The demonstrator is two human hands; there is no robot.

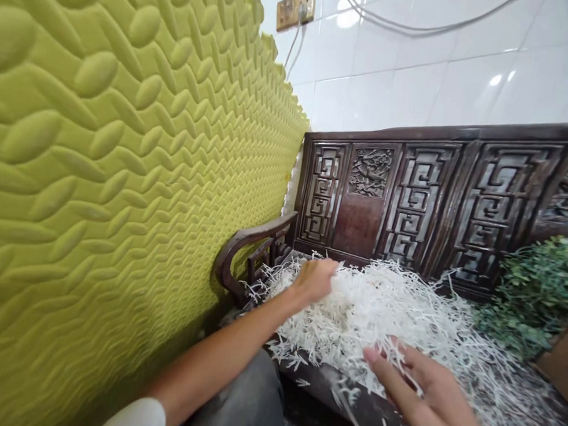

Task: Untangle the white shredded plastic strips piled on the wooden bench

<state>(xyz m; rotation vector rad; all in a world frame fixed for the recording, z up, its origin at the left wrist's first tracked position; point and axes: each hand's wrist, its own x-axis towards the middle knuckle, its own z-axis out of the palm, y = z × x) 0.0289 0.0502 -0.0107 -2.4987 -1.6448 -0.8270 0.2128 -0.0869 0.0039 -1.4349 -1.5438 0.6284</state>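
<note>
A large heap of thin white branched strands (402, 306) covers the seat of a dark carved wooden bench. My left hand (316, 278) reaches over the far left part of the heap, its fingers closed. A small white tip pokes out beyond them; the rest of what they grip is hidden. Nearer to me, my right hand (431, 389) is at the front of the pile, thumb and fingers curled toward each other around a few of the white strands. Some loose strands below it are blurred by motion.
The bench's carved backrest (363, 223) and curved armrest (235, 248) bound the heap. A yellow-green textured foam sheet (149, 169) stands along the left. Green leafy plants (534, 293) and a cardboard box (562, 363) are on the right. A socket (295, 9) is on the tiled wall.
</note>
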